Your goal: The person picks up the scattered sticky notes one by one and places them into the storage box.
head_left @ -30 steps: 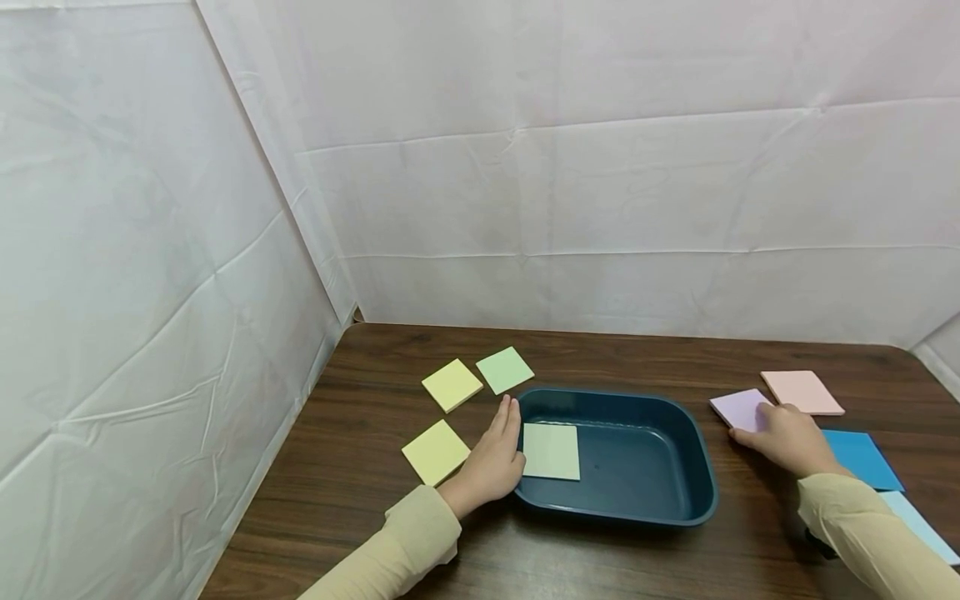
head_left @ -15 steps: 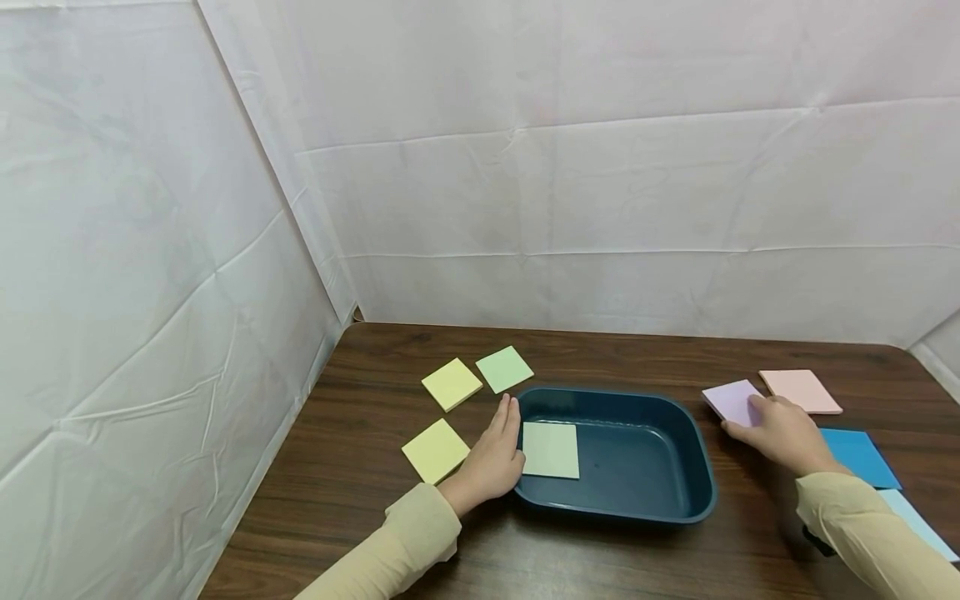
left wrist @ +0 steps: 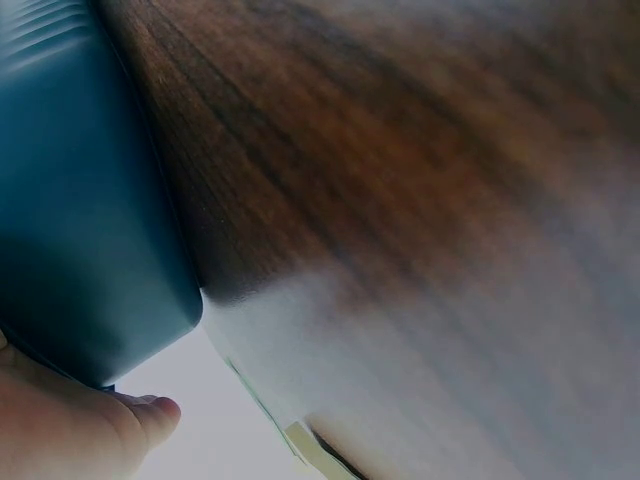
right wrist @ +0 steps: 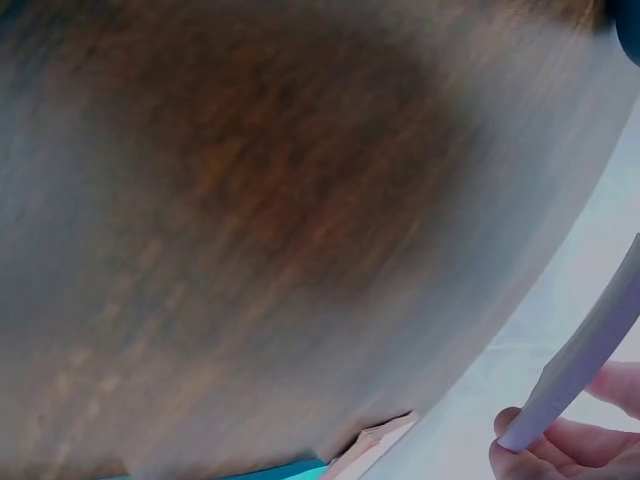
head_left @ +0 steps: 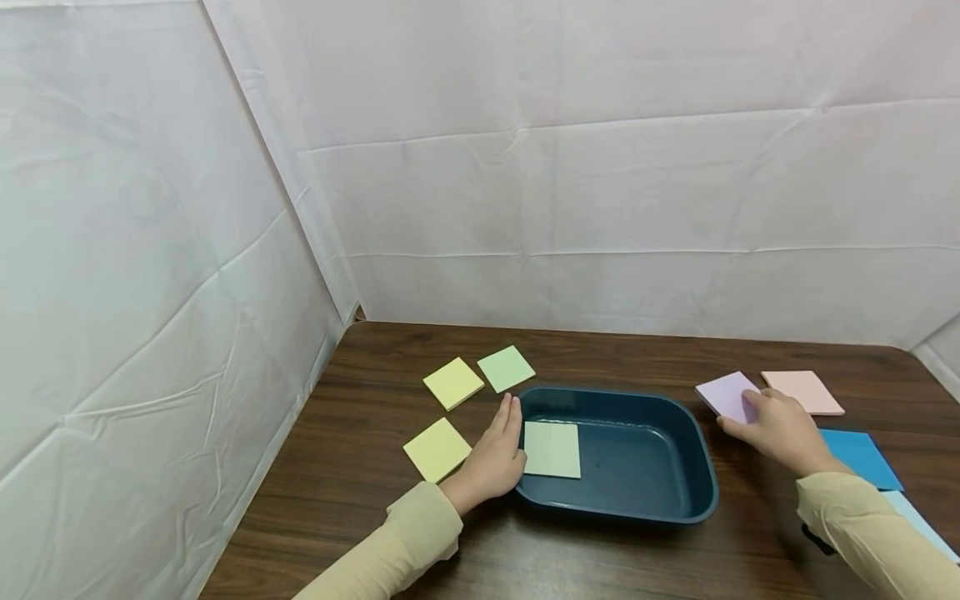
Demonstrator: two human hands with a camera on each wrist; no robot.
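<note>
A dark teal tray (head_left: 678, 508) sits mid-table with a pale green note pad (head_left: 552, 450) inside it at the left. My left hand (head_left: 495, 457) rests flat against the tray's left rim with straight fingers; the left wrist view shows the tray wall (left wrist: 80, 220) beside my fingertips (left wrist: 150, 415). My right hand (head_left: 776, 429) grips a lilac note pad (head_left: 723, 393), held just off the table right of the tray. In the right wrist view the lilac pad's edge (right wrist: 585, 350) is pinched between my fingers (right wrist: 560, 455).
Two yellow pads (head_left: 453, 383) (head_left: 437, 450) and a green pad (head_left: 506, 368) lie left of the tray. A pink pad (head_left: 802, 392), a blue pad (head_left: 862, 460) and a light blue pad (head_left: 918, 525) lie at the right. White sheeting walls the table's back and left.
My right hand has taken the lilac pad and moved it leftward and slightly up, toward the tray. The left hand has stayed at the tray's rim.
</note>
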